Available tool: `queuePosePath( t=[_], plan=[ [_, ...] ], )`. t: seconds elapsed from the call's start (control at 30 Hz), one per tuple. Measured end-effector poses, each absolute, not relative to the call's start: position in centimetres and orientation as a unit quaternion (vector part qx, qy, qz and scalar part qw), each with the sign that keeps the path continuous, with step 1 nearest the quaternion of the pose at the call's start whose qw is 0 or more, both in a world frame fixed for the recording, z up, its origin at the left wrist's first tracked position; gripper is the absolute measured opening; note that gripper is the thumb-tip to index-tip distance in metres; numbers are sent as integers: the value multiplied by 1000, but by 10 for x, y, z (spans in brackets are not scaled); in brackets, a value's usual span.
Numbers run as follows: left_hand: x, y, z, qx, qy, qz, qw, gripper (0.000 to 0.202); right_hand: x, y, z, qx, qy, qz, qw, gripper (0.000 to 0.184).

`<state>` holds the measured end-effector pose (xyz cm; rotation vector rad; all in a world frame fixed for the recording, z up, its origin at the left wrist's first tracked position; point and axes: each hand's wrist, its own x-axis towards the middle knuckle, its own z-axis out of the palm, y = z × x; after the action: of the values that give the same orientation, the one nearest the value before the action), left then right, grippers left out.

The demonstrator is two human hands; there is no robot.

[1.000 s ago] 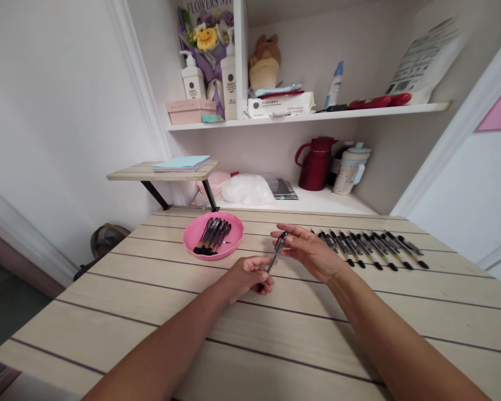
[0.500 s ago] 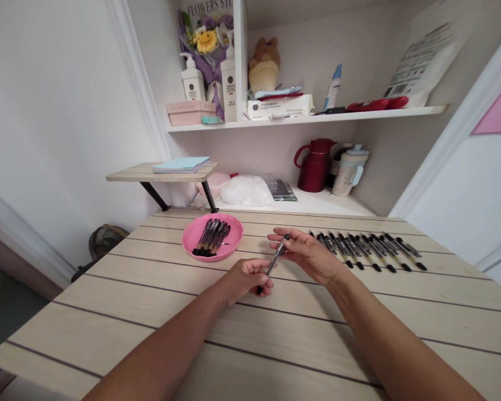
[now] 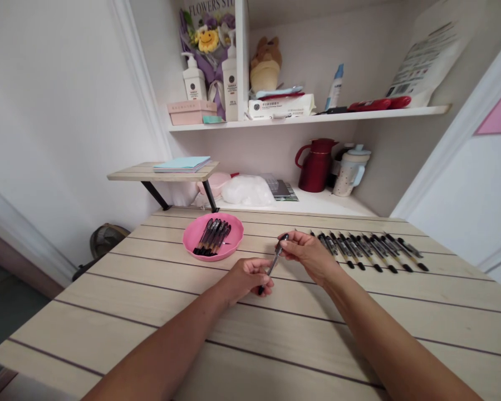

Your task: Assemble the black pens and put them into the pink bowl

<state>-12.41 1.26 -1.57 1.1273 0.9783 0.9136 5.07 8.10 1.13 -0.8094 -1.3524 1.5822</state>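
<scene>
A black-capped pen (image 3: 276, 258) slants between my two hands above the table. My left hand (image 3: 251, 278) is closed round its lower part, with the black lower end showing below the thumb. At the capped top, the thumb and fingers of my right hand (image 3: 303, 249) pinch the pen. A scalloped pink plate (image 3: 235, 245) stands to the left of the hands, holding a bundle of similar pens (image 3: 212, 236). On the right lies a row of uncapped pens (image 3: 365, 250), with several black caps and pen ends pointing toward me.
Behind the table, a red thermos jug (image 3: 316, 167) and a pale tumbler (image 3: 350, 171) stand in the cabinet. A small raised shelf (image 3: 129, 172) bearing papers (image 3: 182, 164) is at the back left. A white plastic bag (image 3: 248, 190) lies behind the plate.
My right hand's fingers have closed from a loose, spread pose to a pinch at the pen's capped top. The left hand keeps its hold in nearly the same place.
</scene>
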Motion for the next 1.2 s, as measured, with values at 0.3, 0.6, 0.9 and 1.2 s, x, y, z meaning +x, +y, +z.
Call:
queuePosePath(
  t=[0.3, 0.6, 0.9, 1.2],
  plan=[
    [-127, 10, -11, 496, 404, 378, 669, 54, 55, 81, 11, -278, -527, 678, 430, 26],
    [-128, 10, -11, 486, 397, 384, 677, 53, 58, 79, 13, -226, -512, 727, 398, 35],
    [-123, 13, -18, 519, 435, 418, 606, 53, 50, 84, 4, -316, -527, 660, 431, 28],
    [-121, 15, -17, 624, 539, 430, 368, 20, 36, 80, 0, -424, -499, 599, 461, 33]
  ],
)
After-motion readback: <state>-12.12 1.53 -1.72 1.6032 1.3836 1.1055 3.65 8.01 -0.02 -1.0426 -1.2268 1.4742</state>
